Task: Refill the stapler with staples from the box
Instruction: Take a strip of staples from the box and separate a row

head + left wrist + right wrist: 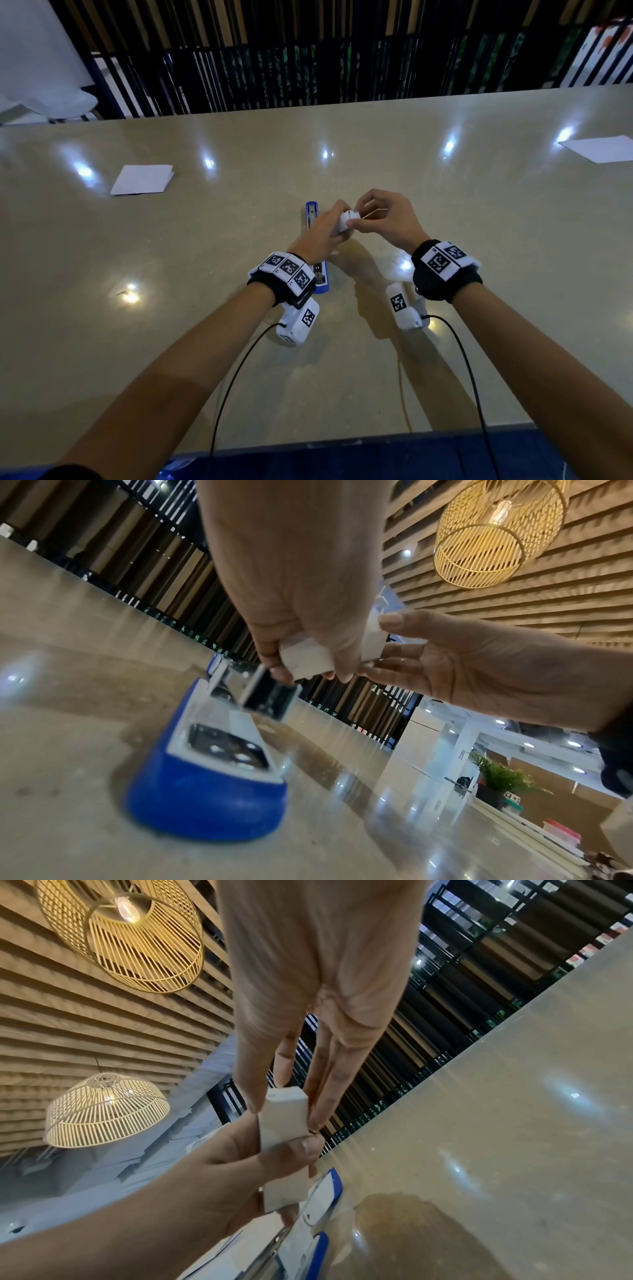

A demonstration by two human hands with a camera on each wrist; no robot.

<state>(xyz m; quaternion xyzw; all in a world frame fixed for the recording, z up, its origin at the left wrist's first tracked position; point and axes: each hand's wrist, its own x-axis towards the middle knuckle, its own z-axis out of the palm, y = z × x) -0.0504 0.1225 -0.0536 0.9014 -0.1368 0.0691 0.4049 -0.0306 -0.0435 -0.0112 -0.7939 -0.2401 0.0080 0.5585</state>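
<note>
Two hands meet at centre frame in my head view, both on the small white staple box [344, 222]. My left hand [320, 231] has its grip wrapped round the lower part of the box; my right hand [380, 216] pinches the upper end between thumb and fingers. The box is held off the worktop [479, 240], just above the blue stapler [212, 772], which lies opened flat with its metal channel exposed. Folded white paper [142, 180] sits at left, another sheet [603, 149] at far right.
</note>
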